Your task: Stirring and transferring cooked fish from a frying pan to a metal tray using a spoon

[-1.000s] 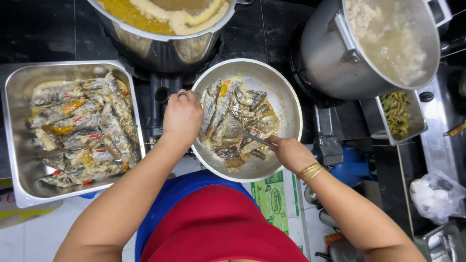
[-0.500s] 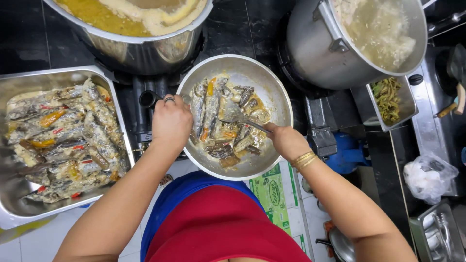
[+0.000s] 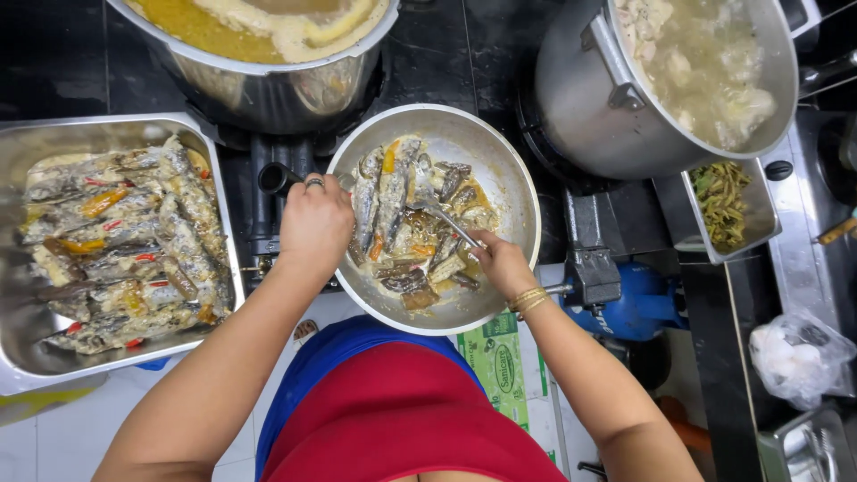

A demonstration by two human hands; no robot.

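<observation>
Left hand [image 3: 314,223] clamped on dark handle [image 3: 278,178] of round metal pan [image 3: 500,170], centre of stove. Right hand [image 3: 502,261] closed around spoon [image 3: 444,220], tip among fish pieces [image 3: 393,201] in pale sauce. Fish looks soft, slippery, likely to break; best lifted from beneath. Pan probably heavy, hot; handle safest grip. Filled steel tray [image 3: 27,357] sits left.

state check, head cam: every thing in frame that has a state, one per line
left hand: gripping the pan handle
right hand: closed on a spoon in the food
round pan: on the burner, partly filled with fish in sauce
rectangular tray: uncovered, loaded with fish
big pot of yellow stew: uncovered, nearly full
pot of pale broth: uncovered, tilted
small tray of greens: uncovered
plastic bag: bunched up
</observation>
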